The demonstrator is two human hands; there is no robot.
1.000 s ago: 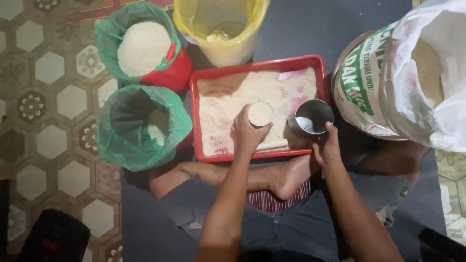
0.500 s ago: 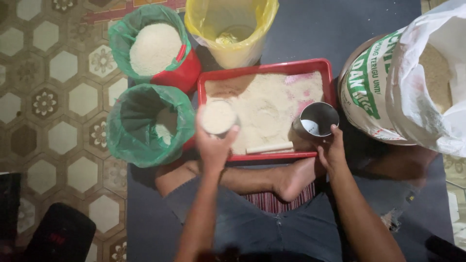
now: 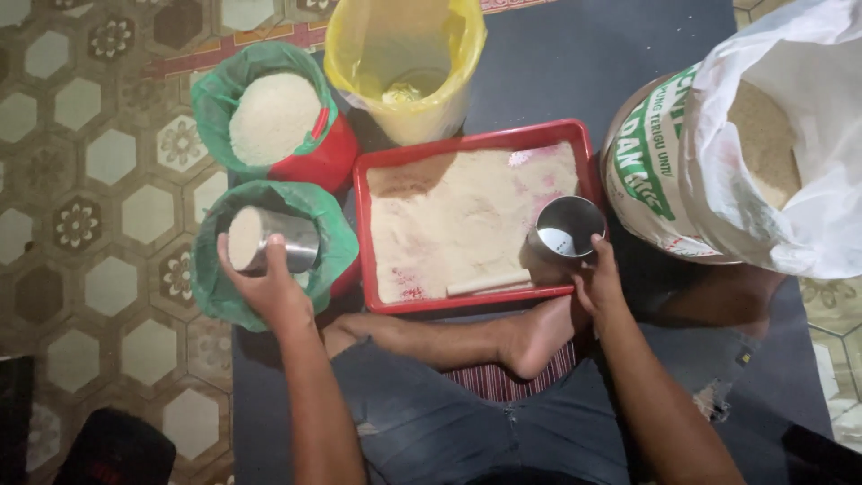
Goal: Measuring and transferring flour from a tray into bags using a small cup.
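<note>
Left hand (image 3: 269,292) grips powder-filled cup (image 3: 269,241) over green-lined bucket (image 3: 215,287); right hand (image 3: 597,283) clasps empty cup (image 3: 566,229) in floury red tray (image 3: 364,233)

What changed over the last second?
The left hand carried its full cup leftward, from over the red tray to over the near green-lined bucket, tipping it sideways. The right hand kept its grip on the empty cup in the tray.

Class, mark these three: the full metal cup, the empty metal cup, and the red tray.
full metal cup (image 3: 244,238), head view, on its flour-filled mouth
empty metal cup (image 3: 566,229), head view, on its inner wall
red tray (image 3: 362,235), head view, on its left rim
</note>
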